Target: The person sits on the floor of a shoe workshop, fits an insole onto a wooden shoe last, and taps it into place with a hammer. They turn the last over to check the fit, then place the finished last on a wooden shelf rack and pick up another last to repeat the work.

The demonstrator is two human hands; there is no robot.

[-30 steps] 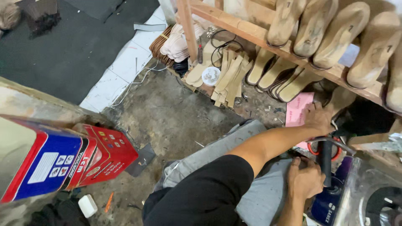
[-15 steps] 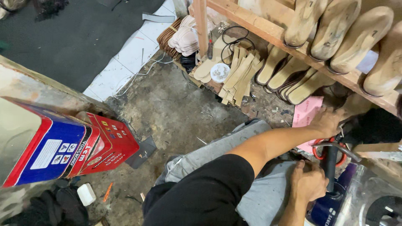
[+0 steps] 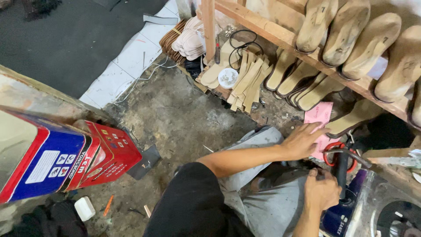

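Observation:
My left hand [image 3: 302, 141] lies flat with fingers spread on a pink sheet of paper [image 3: 318, 115] on the floor below a wooden shelf [image 3: 267, 30]. My right hand [image 3: 322, 192] is closed around the black upright handle [image 3: 341, 170] of a tool that stands on a blue base [image 3: 337, 218]. A red ring [image 3: 330, 154] sits just behind that handle. A tan shoe sole [image 3: 355, 117] lies to the right of the pink sheet. My grey trouser leg [image 3: 258, 140] runs under the left forearm.
Tan shoe soles [image 3: 346, 35] line the shelf, and more lean beneath it [image 3: 247, 81] next to a white round lid [image 3: 228, 78]. Stacked insoles [image 3: 188, 39] lie at the shelf's end. Red and blue boxes [image 3: 48, 160] stand at the left. A small white block [image 3: 84, 208] lies on the dirty floor.
My left hand has drawn back from the sole under the shelf and now rests lower on the pink sheet. The right hand stays on the handle. The view has shifted slightly.

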